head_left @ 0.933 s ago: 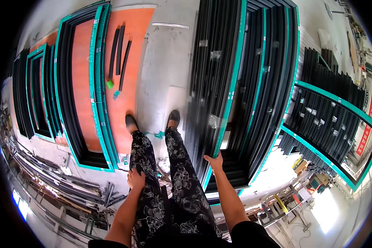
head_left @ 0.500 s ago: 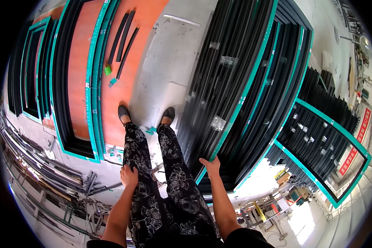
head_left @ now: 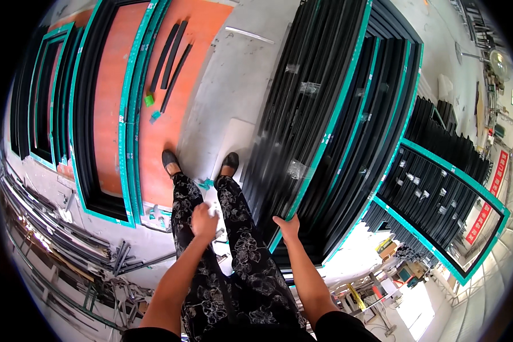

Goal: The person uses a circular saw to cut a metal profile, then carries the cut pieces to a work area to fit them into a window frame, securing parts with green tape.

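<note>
My right hand [head_left: 286,227] grips the near end of a black frame with a green-taped edge [head_left: 320,149], its thumb over the edge. This frame belongs to a leaning stack of long black frames [head_left: 293,74] on my right; clear tape scraps cling to several of them. In front of my thighs hangs my left hand [head_left: 204,221], fingers curled in, slightly blurred, with nothing visible in it. It touches none of the frames.
Green-edged black frames [head_left: 132,119] lean at left beside an orange board [head_left: 174,122] carrying black strips [head_left: 174,54]. A metal strip [head_left: 249,35] lies on the grey floor. More profiles [head_left: 45,208] are piled at lower left. A green rectangular frame [head_left: 439,245] stands at right.
My left hand has lifted off my thigh and swung right and up, its fingers curling. My right hand stays on the frame edge, and the stack appears shifted slightly left.
</note>
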A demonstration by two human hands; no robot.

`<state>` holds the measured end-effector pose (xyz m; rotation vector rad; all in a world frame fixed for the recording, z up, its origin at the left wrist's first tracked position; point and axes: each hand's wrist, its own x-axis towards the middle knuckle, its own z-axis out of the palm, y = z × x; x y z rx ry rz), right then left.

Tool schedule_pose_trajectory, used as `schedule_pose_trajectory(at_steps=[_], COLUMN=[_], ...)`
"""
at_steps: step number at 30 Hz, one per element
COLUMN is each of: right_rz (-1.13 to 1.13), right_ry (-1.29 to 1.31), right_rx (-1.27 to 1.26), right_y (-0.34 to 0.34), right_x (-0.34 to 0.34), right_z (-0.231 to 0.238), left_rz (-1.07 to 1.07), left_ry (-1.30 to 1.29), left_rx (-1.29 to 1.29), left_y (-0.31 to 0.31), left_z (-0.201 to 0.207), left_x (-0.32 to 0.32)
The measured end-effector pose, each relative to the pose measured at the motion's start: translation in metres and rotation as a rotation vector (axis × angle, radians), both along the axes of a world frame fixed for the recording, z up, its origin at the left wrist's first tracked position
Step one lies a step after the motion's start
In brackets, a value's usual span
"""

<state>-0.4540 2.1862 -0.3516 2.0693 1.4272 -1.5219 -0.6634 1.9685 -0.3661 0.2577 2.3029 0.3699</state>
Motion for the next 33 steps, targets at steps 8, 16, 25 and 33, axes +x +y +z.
schedule_pose_trajectory(at_steps=[8, 16, 25, 33], right_rz=[-0.003, 0.051, 0.1, 0.16], right_ry=[0.052, -0.059, -0.045, -0.005], right_rx=[0.032, -0.053, -0.073, -0.092], right_y=[-0.004, 0.011, 0.003, 0.009], right_x=[-0.014, -0.025, -0.003, 0.008], right_z=[0.008, 0.022, 0.027, 0.019], left_rz=[0.003, 0.0, 0.003, -0.119], left_ry=[-0.276, -0.454, -0.428, -0.429], left_rx=[0.265, 0.152, 0.15, 0.047], left_y=[0.306, 0.339, 0.315, 0.321], left_z=[0.038, 0.024, 0.024, 0.03], left_x=[-0.017, -0.011, 0.008, 0.002])
